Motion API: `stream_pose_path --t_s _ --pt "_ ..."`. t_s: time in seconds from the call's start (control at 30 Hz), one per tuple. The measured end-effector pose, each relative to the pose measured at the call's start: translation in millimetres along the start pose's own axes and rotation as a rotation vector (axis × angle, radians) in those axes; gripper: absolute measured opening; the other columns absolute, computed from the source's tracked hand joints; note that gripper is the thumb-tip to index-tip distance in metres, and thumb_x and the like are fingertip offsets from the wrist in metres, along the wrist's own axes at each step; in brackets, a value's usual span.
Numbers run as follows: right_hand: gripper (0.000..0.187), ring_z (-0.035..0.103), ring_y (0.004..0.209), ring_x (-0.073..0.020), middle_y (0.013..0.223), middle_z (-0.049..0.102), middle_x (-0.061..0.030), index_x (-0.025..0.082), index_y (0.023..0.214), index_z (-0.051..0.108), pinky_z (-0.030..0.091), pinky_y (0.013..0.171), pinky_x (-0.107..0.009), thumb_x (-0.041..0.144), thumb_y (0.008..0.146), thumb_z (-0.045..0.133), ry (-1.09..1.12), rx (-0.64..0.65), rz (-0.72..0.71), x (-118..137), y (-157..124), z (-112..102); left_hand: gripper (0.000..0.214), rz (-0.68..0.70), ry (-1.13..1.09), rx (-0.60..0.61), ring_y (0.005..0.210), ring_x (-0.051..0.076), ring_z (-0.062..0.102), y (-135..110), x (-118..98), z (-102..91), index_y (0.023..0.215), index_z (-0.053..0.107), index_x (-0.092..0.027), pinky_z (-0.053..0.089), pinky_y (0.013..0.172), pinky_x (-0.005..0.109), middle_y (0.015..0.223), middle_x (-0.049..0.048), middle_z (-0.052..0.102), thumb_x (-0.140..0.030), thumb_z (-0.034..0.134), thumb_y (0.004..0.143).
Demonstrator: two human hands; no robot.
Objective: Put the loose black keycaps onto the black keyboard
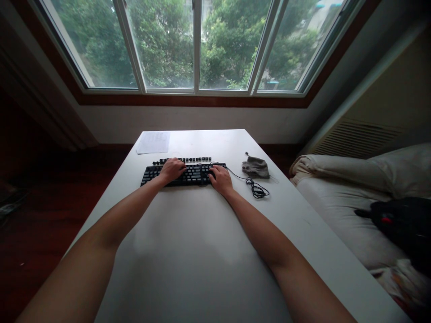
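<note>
A black keyboard [192, 176] lies crosswise on the white table, its keys facing up. Over its left-middle part is my left hand [173, 169], fingers bent together and pointing right; whatever is under the fingertips is too small to make out. My right hand [221, 177] grips the keyboard's right end, thumb and fingers curved over the number-pad side. Just behind the keyboard, loose black keycaps [198, 159] stand in a long row, partly hidden by my left hand.
A bundled black cable [258, 190] and a grey cloth pouch [255, 167] lie right of the keyboard. Paper sheets [153, 142] rest at the table's [188, 251] far left corner. Beyond are a window [195, 49] and, at right, a sofa [336, 206] with a black bag [400, 224].
</note>
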State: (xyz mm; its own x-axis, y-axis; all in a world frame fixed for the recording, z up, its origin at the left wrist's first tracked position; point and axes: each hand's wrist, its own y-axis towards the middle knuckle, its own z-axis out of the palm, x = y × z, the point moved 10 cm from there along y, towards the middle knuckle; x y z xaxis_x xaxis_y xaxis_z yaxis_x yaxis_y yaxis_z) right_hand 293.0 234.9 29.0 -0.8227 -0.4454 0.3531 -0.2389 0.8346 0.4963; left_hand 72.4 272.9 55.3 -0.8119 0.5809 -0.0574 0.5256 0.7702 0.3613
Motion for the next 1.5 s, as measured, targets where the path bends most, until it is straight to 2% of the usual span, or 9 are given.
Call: stream_pose_path --t_s 0.2,0.33,0.5,0.77,0.9,0.97,1.07,1.27,1.5 --pt "0.032 0.053 0.130 -0.0309 0.138 0.064 -0.0132 0.021 0.124 0.070 0.039 0.113 -0.049 0.033 0.098 0.055 -0.001 0.005 0.005 1 0 -1 0.036 -0.070 -0.016 -0.078 0.129 0.031 0.058 -25 -17 -2.3 0.125 0.073 -0.023 0.040 0.111 0.049 0.132 0.0086 0.072 -0.041 0.054 0.101" --pt "0.032 0.053 0.130 -0.0307 0.138 0.064 -0.0130 0.021 0.124 0.070 0.039 0.113 -0.049 0.032 0.098 0.056 -0.004 0.005 0.005 1 0 0 0.050 -0.119 0.023 -0.054 0.143 0.035 0.046 -36 -25 -0.3 0.143 0.062 -0.020 0.033 0.118 0.054 0.147 0.0123 0.062 -0.047 0.050 0.102" --pt "0.032 0.052 0.132 -0.0309 0.138 0.064 -0.0131 0.022 0.124 0.070 0.039 0.113 -0.050 0.032 0.098 0.055 0.000 0.007 0.012 1 0 -1 0.056 -0.153 0.053 -0.013 0.150 0.035 0.037 -43 -30 1.1 0.153 0.053 -0.023 0.027 0.122 0.055 0.155 0.0111 0.055 -0.049 0.046 0.104" --pt "0.031 0.053 0.130 -0.0307 0.137 0.064 -0.0135 0.021 0.123 0.070 0.039 0.113 -0.049 0.032 0.098 0.056 -0.009 -0.002 0.012 1 -1 0 0.048 -0.116 0.030 0.015 0.144 0.033 0.044 -36 -22 3.3 0.138 0.066 -0.023 0.028 0.121 0.053 0.152 0.0093 0.059 -0.049 0.047 0.103" --pt "0.031 0.054 0.130 -0.0306 0.136 0.064 -0.0134 0.020 0.123 0.070 0.039 0.113 -0.049 0.032 0.098 0.056 -0.012 -0.008 0.004 0 0 0 0.036 -0.200 -0.014 -0.049 0.126 0.029 0.057 -22 -1 -6.2 0.126 0.071 -0.024 0.040 0.111 0.046 0.133 0.0089 0.070 -0.039 0.050 0.102" --pt "0.030 0.054 0.129 -0.0306 0.136 0.064 -0.0131 0.020 0.123 0.070 0.039 0.112 -0.049 0.032 0.098 0.056 -0.011 -0.009 0.003 0 0 -1 0.034 -0.259 0.003 -0.083 0.120 0.030 0.059 -11 12 -10.5 0.124 0.072 -0.023 0.044 0.106 0.045 0.126 0.0103 0.072 -0.034 0.051 0.100" --pt "0.030 0.053 0.130 -0.0304 0.136 0.064 -0.0128 0.021 0.123 0.070 0.039 0.113 -0.049 0.032 0.098 0.057 -0.011 -0.006 0.006 0 0 -1 0.029 -0.287 0.053 -0.068 0.116 0.031 0.059 7 24 -8.8 0.116 0.075 -0.024 0.046 0.100 0.046 0.119 0.0111 0.073 -0.030 0.055 0.096" --pt "0.031 0.053 0.130 -0.0301 0.137 0.063 -0.0127 0.022 0.124 0.069 0.039 0.113 -0.048 0.032 0.099 0.056 -0.008 0.005 0.002 -1 0 0 0.024 -0.173 0.179 0.056 0.114 0.034 0.056 41 31 7.7 0.106 0.079 -0.023 0.045 0.093 0.048 0.112 0.0143 0.073 -0.026 0.061 0.090" --pt "0.031 0.053 0.130 -0.0305 0.138 0.063 -0.0124 0.022 0.125 0.070 0.039 0.113 -0.048 0.033 0.099 0.057 0.008 0.006 0.013 -3 0 0 0.019 -0.020 0.252 0.174 0.116 0.035 0.054 60 23 28.3 0.098 0.080 -0.025 0.040 0.094 0.047 0.109 0.0132 0.074 -0.024 0.066 0.085"
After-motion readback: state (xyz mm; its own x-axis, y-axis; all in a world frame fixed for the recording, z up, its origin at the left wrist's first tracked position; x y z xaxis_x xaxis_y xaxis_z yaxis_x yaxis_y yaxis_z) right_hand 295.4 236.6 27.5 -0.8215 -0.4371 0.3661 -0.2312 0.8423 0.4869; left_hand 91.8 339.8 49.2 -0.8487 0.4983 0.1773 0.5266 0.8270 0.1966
